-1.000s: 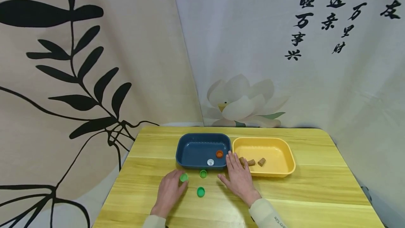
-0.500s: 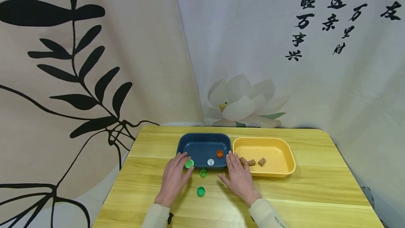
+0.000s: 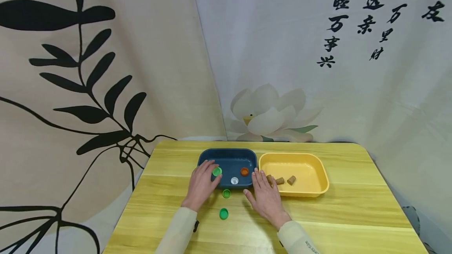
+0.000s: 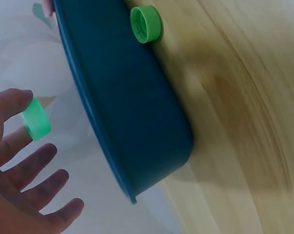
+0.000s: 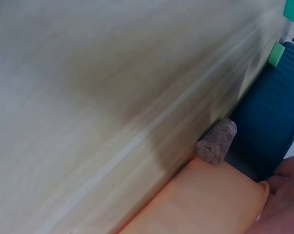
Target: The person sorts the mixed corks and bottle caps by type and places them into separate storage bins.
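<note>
My left hand (image 3: 202, 183) pinches a green bottle cap (image 3: 217, 171) between thumb and index finger, over the left part of the blue tray (image 3: 226, 156). In the left wrist view, the other fingers are spread apart from the cap (image 4: 36, 120). My right hand (image 3: 266, 199) lies with extended fingers across the neighbouring rims of the blue tray and the yellow tray (image 3: 303, 160). Inside the blue tray are an orange-brown cap (image 3: 244, 171) and a white cap (image 3: 234, 180). Several corks (image 3: 291, 180) lie in the yellow tray, partly behind my right fingers.
Before the blue tray, a green cap (image 3: 226, 193) lies on the wooden table (image 3: 353, 207), with another green cap (image 3: 224, 213) nearer me. The right wrist view shows a brown cork-like piece (image 5: 217, 141) beside the trays. A printed curtain (image 3: 159, 69) hangs behind.
My left hand has carried the pinched green cap from the table in front, up and rightward over the blue tray. The right hand has stayed in place.
</note>
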A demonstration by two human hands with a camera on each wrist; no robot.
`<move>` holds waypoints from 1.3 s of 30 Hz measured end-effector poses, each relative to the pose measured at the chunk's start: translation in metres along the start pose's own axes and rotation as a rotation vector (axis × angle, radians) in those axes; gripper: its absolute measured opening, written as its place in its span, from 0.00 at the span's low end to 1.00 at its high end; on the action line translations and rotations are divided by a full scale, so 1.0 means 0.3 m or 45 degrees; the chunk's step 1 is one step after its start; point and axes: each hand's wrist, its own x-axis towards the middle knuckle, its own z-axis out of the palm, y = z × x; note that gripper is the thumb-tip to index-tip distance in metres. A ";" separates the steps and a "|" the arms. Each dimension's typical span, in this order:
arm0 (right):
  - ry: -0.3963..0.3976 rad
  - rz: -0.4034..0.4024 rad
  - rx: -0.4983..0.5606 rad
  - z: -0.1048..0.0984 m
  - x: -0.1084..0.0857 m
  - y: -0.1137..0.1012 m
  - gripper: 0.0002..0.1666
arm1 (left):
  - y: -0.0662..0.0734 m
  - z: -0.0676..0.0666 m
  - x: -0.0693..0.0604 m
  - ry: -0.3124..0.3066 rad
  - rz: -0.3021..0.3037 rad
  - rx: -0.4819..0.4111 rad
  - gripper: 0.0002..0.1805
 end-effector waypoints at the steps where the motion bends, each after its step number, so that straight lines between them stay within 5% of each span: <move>1: 0.008 -0.002 -0.001 0.000 0.000 0.001 0.43 | -0.001 0.005 0.009 -0.008 0.000 0.006 0.21; 17: 0.065 -0.027 -0.005 0.016 0.000 0.009 0.35 | -0.039 0.105 0.104 -0.167 -0.077 0.040 0.17; 28: 0.043 -0.022 -0.019 0.003 0.004 0.006 0.36 | -0.044 0.145 0.150 -0.388 -0.191 0.050 0.20; 32: 0.041 -0.023 -0.017 0.000 0.004 0.005 0.36 | -0.040 0.137 0.143 -0.382 -0.187 0.061 0.29; 39: 0.025 -0.014 -0.015 -0.002 0.005 0.003 0.37 | -0.050 0.117 0.085 -0.257 -0.184 -0.035 0.37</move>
